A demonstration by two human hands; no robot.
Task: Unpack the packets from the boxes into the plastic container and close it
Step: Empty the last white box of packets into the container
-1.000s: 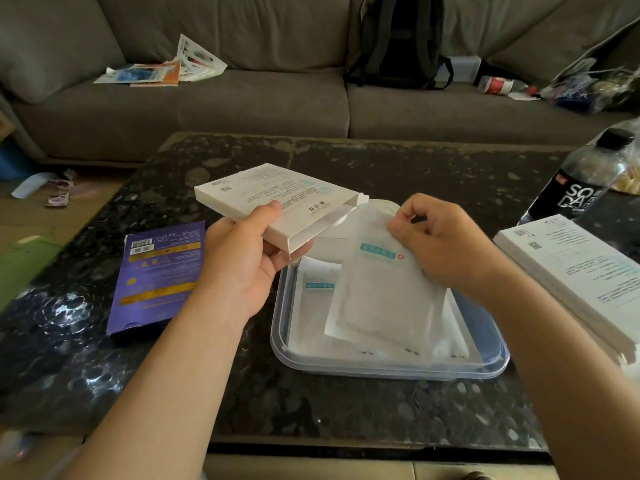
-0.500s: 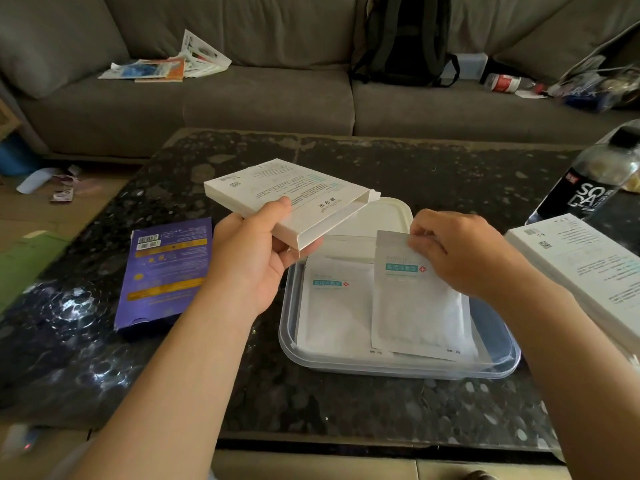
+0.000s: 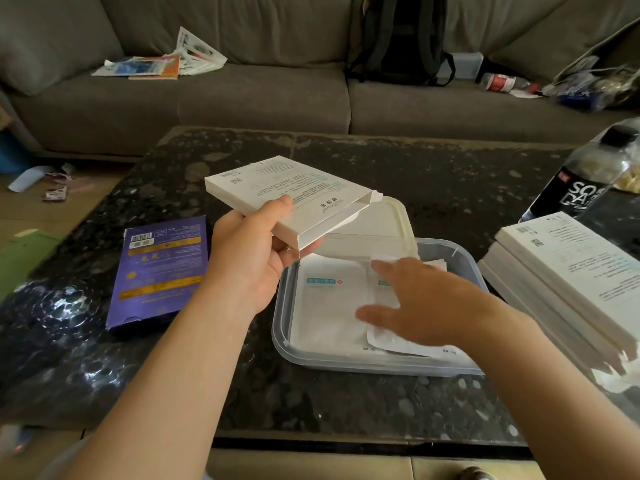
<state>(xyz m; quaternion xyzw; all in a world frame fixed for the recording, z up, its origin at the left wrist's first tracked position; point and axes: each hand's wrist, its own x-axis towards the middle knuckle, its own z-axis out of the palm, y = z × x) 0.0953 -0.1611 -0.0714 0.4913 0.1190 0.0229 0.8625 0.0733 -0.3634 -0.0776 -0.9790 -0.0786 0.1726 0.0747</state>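
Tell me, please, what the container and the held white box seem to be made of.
Container: likely plastic, translucent and smooth; its wall is see-through. White box, in the left hand's grip: apparently thin matte card, with printed faces and a folded flap.

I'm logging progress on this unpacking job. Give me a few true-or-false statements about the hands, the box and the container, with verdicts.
1. The left hand holds a white box. True.
2. The right hand pinches a packet in the air. False: it is open, fingers straight, over packets lying in the plastic container.
3. The lid is on the container. False: it lies behind the open container.
4. A purple box lies left of the container. True.
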